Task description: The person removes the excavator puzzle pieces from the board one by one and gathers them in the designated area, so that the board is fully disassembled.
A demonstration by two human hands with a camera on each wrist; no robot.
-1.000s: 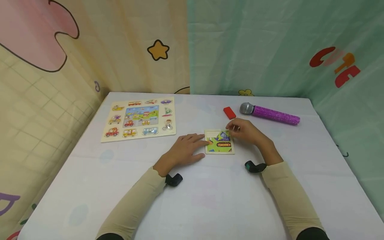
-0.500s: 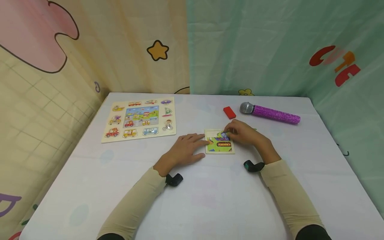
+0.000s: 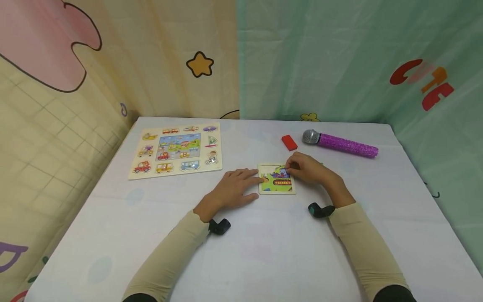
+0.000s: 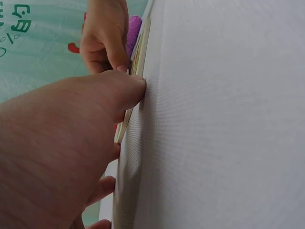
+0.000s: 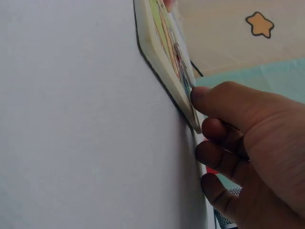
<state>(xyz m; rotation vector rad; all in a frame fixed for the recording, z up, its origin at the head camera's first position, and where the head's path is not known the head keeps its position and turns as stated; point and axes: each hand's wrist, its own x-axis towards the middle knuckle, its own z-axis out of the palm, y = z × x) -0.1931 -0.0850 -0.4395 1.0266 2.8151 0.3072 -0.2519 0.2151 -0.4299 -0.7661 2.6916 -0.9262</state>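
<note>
A small square jigsaw puzzle (image 3: 276, 182) in a pale wooden frame, with a picture of a tracked vehicle on green, lies on the white table. My left hand (image 3: 235, 188) rests with spread fingers at its left side, the index fingertip over the picture. In the left wrist view the left thumb (image 4: 128, 89) touches the frame's edge. My right hand (image 3: 307, 167) is at the upper right corner, thumb and index finger pinching a puzzle piece (image 3: 283, 171) that is partly hidden. In the right wrist view this piece (image 5: 183, 59) stands slightly above the others in the frame.
A larger wooden vehicle puzzle board (image 3: 151, 173) lies at the back left. Behind the right hand are a red block (image 3: 289, 142) and a purple glittery microphone (image 3: 347, 144). Printed curtains (image 3: 302, 63) hang behind the table.
My right hand has shifted slightly in over the frame's upper right corner, then a little back right. The tilted piece now lies flatter among the others. The left hand has stayed put.
</note>
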